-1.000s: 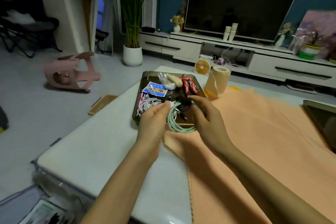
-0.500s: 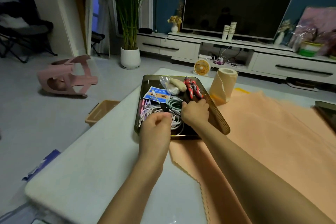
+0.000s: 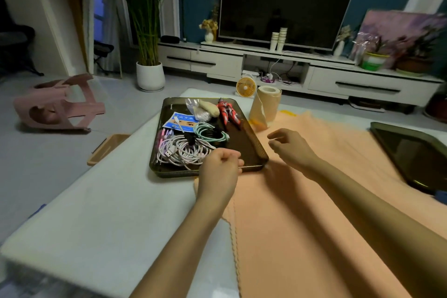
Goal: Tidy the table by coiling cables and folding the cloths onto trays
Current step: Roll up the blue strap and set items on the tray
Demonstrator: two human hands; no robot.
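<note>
Left hand (image 3: pixel 219 170), right hand (image 3: pixel 291 147) withdrew; green cable (image 3: pixel 209 132) in tray (image 3: pixel 257 150), beyond fingers.

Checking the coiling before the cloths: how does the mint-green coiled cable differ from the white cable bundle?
The mint-green coiled cable is a small tidy loop; the white cable bundle is bigger, looser. Green lies farther back, white nearer. Both rest in the dark tray.

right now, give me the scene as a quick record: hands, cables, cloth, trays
left hand: fingers curled, at the tray's near rim, nothing seen in it
right hand: loosely curled over the orange cloth, holding nothing
green cable: coiled, in the tray beside the white cables
orange cloth: spread unfolded on the table
second tray: right edge, on the cloth
</note>
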